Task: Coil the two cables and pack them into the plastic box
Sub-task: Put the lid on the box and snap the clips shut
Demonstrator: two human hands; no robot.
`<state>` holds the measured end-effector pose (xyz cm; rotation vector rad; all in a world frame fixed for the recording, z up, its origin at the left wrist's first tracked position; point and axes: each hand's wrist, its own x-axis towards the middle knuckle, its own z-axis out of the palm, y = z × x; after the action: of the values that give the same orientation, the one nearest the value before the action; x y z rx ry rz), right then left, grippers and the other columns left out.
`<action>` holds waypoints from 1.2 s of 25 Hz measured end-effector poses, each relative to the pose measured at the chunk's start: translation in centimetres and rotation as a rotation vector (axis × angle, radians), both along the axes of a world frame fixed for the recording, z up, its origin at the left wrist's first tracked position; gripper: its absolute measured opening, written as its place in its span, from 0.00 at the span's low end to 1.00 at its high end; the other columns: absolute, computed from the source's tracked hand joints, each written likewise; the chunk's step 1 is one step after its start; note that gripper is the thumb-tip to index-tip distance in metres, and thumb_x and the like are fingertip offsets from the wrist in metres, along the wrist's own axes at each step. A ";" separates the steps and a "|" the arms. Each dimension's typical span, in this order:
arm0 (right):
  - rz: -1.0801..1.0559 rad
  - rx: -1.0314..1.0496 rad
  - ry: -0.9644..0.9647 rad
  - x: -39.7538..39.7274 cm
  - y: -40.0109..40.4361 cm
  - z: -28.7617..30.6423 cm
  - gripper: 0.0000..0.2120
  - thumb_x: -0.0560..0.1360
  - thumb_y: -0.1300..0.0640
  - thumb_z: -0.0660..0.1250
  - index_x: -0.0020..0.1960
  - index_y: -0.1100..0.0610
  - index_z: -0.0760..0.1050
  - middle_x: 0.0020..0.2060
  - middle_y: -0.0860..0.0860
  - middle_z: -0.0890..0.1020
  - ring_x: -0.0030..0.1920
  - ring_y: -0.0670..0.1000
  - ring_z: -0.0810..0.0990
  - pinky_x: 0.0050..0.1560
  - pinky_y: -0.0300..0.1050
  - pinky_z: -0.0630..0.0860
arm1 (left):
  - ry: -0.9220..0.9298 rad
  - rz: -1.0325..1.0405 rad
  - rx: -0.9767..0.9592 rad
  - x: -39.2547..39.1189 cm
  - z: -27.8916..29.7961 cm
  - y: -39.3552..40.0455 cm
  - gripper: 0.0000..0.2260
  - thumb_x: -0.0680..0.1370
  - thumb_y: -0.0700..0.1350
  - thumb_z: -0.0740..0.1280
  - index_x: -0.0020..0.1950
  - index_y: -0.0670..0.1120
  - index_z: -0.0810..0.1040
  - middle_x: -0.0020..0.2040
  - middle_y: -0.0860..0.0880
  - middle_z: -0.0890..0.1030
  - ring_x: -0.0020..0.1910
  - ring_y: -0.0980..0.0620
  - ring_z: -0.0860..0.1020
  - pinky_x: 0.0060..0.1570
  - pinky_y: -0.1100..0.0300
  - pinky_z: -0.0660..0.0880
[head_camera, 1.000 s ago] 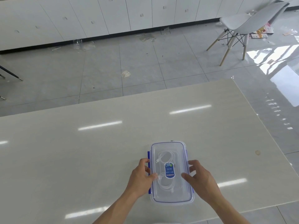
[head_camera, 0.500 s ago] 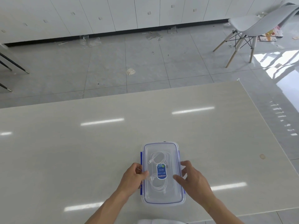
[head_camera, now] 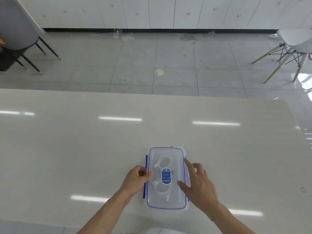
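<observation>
Pale and glossy, the table (head_camera: 84, 157) fills the lower half of your view, with grey floor tiles and white cabinets beyond it and a chair on either side of the room. Nothing else sits on the top except the plastic box (head_camera: 166, 178), which lies close to your edge and directly ahead of you, between your two forearms.

Its long axis runs away from you, near end toward your body, far end toward the floor side of the table. That puts one long side with its blue latch under each hand, which is the relation your next move depends on. The clear lid (head_camera: 166, 152) is already on, and through it you can see the two cables (head_camera: 164, 166) coiled inside, one loop toward the far end and one toward the near end, with a blue label (head_camera: 166, 176) over the middle.

Your left hand (head_camera: 136, 180) is curled against the left long edge, thumb and fingers pinching at the rim there. Your right hand (head_camera: 199, 183) is spread, fingers splayed, thumb on the lid near the right edge; whether the fingers press the right latch I cannot tell. Both hands are equally near, so closing the side latches looks like what remains.
</observation>
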<state>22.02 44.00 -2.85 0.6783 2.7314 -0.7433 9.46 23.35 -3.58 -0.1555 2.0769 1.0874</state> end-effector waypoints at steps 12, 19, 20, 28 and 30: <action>0.370 0.367 0.094 -3.9 -5.2 -4.0 0.32 0.79 0.35 0.48 0.80 0.47 0.52 0.80 0.51 0.54 0.80 0.56 0.49 0.75 0.67 0.49 | -0.229 -0.037 0.074 -1.5 0.0 -1.1 0.37 0.74 0.58 0.73 0.77 0.56 0.57 0.64 0.49 0.77 0.60 0.48 0.78 0.57 0.54 0.76; 0.333 0.382 0.070 -4.0 -5.4 -3.9 0.32 0.79 0.35 0.47 0.80 0.46 0.52 0.80 0.50 0.56 0.80 0.56 0.51 0.76 0.66 0.48 | -0.362 -0.031 0.203 -2.2 -1.0 -1.5 0.29 0.74 0.54 0.74 0.73 0.53 0.67 0.60 0.51 0.79 0.55 0.51 0.80 0.46 0.58 0.77; 0.332 0.384 0.072 -4.0 -5.4 -3.9 0.32 0.79 0.35 0.46 0.80 0.46 0.53 0.80 0.50 0.56 0.79 0.56 0.51 0.76 0.65 0.48 | -0.355 -0.031 0.219 -2.4 -1.0 -1.5 0.28 0.74 0.53 0.74 0.71 0.53 0.69 0.59 0.51 0.80 0.54 0.52 0.80 0.45 0.59 0.77; 0.332 0.391 0.094 -4.0 -5.3 -4.1 0.32 0.79 0.35 0.47 0.80 0.46 0.52 0.80 0.51 0.56 0.80 0.56 0.51 0.75 0.67 0.50 | -0.026 -0.238 -0.011 -2.0 -0.8 -1.1 0.22 0.76 0.57 0.71 0.65 0.49 0.72 0.58 0.50 0.81 0.53 0.50 0.81 0.54 0.56 0.80; 0.333 0.387 0.108 -4.0 -5.3 -4.3 0.31 0.79 0.35 0.47 0.79 0.46 0.53 0.80 0.51 0.56 0.79 0.56 0.51 0.76 0.67 0.50 | 0.081 -0.303 -0.098 -1.5 -0.8 -0.7 0.19 0.77 0.58 0.68 0.63 0.49 0.75 0.55 0.51 0.81 0.50 0.50 0.82 0.53 0.56 0.81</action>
<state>18.03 38.66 -7.12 0.2386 3.0084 -0.1818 7.94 22.63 -4.39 0.1544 2.1417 0.8209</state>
